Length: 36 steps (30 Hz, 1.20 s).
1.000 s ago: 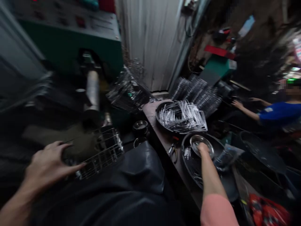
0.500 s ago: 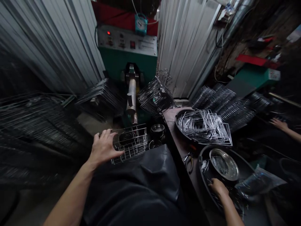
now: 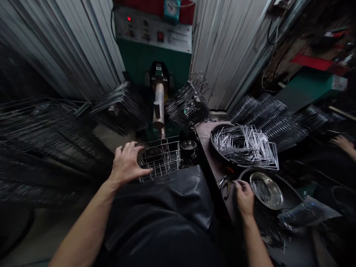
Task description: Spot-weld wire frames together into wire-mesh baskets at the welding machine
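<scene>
My left hand [image 3: 126, 163] grips the left end of a wire basket [image 3: 164, 168], thumb on the near side and fingers on the far side. The basket is held just in front of the black apron [image 3: 183, 189], below the electrode arm [image 3: 159, 104] of a green machine. My right hand [image 3: 245, 196] is closed in a pinch above the left rim of a large black pan. What sits between its fingertips is too small to make out. Beside it is a round metal bowl [image 3: 266, 191] with thin wire pieces inside. Pliers [image 3: 226, 187] lie just left of my right hand.
Bent wire frames [image 3: 244, 144] fill another black pan on the bench. Stacked wire racks [image 3: 189, 104] stand beside the machine [image 3: 155, 48], with more racks [image 3: 41, 148] at left. A plastic bag [image 3: 310, 213] lies at right. Another person's hand [image 3: 343, 142] shows at the right edge.
My right hand has risen out of the black pan and moved left toward the pliers. My left hand still holds the wire basket. The whole view has shifted slightly.
</scene>
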Available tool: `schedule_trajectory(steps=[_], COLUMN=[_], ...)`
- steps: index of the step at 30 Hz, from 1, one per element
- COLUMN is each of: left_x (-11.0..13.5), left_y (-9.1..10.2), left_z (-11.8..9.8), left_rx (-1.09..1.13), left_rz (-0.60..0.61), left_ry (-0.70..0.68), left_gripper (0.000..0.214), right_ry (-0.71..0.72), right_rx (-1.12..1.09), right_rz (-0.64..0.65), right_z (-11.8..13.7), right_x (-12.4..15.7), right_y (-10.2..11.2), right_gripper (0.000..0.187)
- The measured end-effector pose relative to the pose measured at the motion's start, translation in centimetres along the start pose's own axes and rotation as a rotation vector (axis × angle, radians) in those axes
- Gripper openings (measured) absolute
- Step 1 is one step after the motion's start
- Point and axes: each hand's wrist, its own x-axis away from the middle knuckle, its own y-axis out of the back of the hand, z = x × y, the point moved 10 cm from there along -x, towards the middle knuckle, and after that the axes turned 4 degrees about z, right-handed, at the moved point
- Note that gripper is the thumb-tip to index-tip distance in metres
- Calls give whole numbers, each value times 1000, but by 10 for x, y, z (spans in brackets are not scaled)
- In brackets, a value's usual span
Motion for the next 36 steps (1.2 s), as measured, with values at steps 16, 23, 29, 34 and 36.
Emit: schedule_trajectory(steps=[16,23,29,34,36], left_x=[-9,-12,-15,-20,-22], left_y=[-4,-11,-18,-20,-21], left_z=[-40,-36,-26,-23,-24], left_rx=[-73,-62,35,73,71], left_rz=[14,16,37,18,20], left_ry=[-106,-102,-69,-63,-73], left_gripper=[70,69,67,65,67], right_ry=[692,747,951,1020,1002], right_rx=[683,689,625,655,679], right_rz=[884,791,997,991,959], right_z=[247,260,266,272,271], right_x=[50,58,75,74,70], right_y=[-213,-257,-251,-241,-243], right_gripper=[23,26,30,32,29])
